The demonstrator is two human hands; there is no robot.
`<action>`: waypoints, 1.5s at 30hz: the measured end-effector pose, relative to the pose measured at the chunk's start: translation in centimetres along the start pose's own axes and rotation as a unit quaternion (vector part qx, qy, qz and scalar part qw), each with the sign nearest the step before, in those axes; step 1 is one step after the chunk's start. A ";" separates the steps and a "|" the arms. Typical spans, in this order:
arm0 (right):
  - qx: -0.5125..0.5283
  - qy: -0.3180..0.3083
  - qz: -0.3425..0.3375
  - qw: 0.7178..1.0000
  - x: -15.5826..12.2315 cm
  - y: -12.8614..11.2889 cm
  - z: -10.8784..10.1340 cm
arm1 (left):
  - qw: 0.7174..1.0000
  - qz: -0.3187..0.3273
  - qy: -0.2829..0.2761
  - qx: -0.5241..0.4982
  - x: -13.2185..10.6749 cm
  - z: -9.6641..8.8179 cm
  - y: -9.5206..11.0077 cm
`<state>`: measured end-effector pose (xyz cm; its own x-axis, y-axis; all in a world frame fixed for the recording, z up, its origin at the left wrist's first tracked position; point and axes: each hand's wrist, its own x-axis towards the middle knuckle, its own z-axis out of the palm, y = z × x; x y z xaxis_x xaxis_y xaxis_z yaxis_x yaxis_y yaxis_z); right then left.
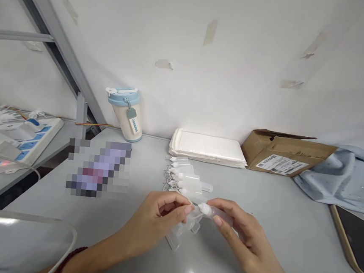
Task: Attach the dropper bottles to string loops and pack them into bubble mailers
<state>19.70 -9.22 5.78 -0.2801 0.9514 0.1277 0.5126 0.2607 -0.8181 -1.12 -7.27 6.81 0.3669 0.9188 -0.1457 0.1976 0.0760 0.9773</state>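
Note:
My right hand (241, 226) grips a small translucent plastic bottle (221, 214) between thumb and fingers, its white pointed cap turned toward my left hand. Thumb and fingertips of my left hand (165, 215) are pinched together just beside that cap; a tiny pale bit shows there, too small to name. Beyond and beneath my hands lies a row of similar translucent bottles (190, 185) with white caps and thin grey loops at their left ends. Several more bottles (174, 240) lie partly hidden under my left hand.
A stack of white padded envelopes (211, 147) and an opened cardboard box (285, 156) stand along the wall. A cream tumbler (126, 116) is at the back left, near a power strip (31, 144). On the right are a blue cloth (344, 180) and a phone (357, 241).

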 end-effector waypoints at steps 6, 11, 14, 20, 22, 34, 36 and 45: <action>0.025 -0.017 0.020 0.999 -0.1 -0.3 0.0 | 1.000 -0.003 0.006 0.003 -0.1 0.1 0.0; 0.017 -0.018 0.015 1.000 -0.1 -0.3 0.0 | 1.000 0.010 0.000 0.009 -0.1 0.2 -0.1; 0.008 -0.018 -0.009 1.000 -0.1 -0.3 0.1 | 0.997 0.051 0.021 0.049 -0.1 0.3 -0.2; -0.040 0.022 -0.118 0.992 0.0 -0.5 0.5 | 0.987 0.105 0.054 0.111 -0.1 0.6 -0.8; -0.055 0.035 -0.160 0.985 0.0 -0.6 0.7 | 0.985 0.111 0.062 0.114 0.0 0.7 -0.9; -0.103 0.051 -0.233 0.966 -0.5 -0.6 0.7 | 0.976 0.142 0.087 0.143 -0.3 0.8 -0.7; -0.083 0.039 -0.215 0.972 -0.5 -0.8 0.4 | 0.975 0.148 0.082 0.147 -0.4 0.8 -0.5; -0.040 0.042 -0.203 0.977 -0.4 -0.6 0.8 | 0.968 0.190 0.076 0.148 -0.4 0.8 -0.6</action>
<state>18.86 -9.90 5.81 -0.4070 0.7763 0.4813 0.4356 0.6281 -0.6448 -0.68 -8.03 6.14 0.3315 0.9066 0.2612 0.3351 -0.3720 0.8656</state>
